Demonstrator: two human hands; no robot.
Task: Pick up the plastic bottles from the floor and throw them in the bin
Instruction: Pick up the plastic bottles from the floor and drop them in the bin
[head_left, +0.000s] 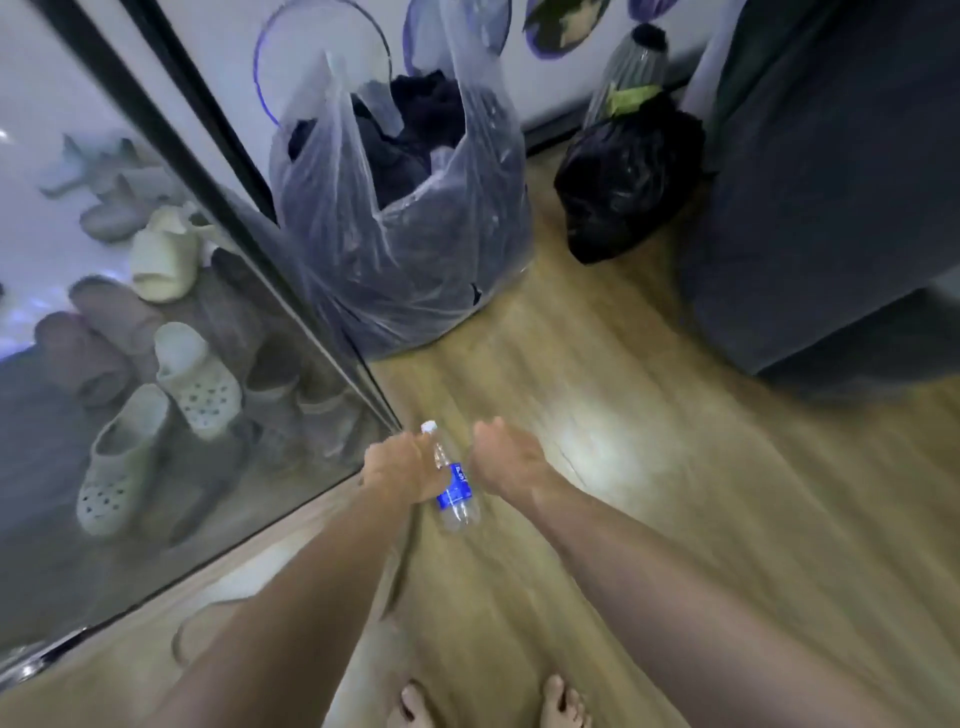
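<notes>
Here, clear ribbed plastic bottle (456, 488), blue label, left hand (402, 467) fingers around it; right hand (506, 457) fingers curled, empty.

Single head-worn wide-angle view, looking forward and steeply down at wooden floor (623, 519). Both forearms reach in from bottom edge; bare feet (563, 701) at lower edge. Glass door (156, 415) fills left side, clear plastic bag (395, 249) near top centre. Edges bent, blurred.

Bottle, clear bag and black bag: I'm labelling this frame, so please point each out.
bottle (453, 488), head view, blue label.
clear bag (415, 260), head view, front wall.
black bag (623, 182), head view, middle of its side.
</notes>
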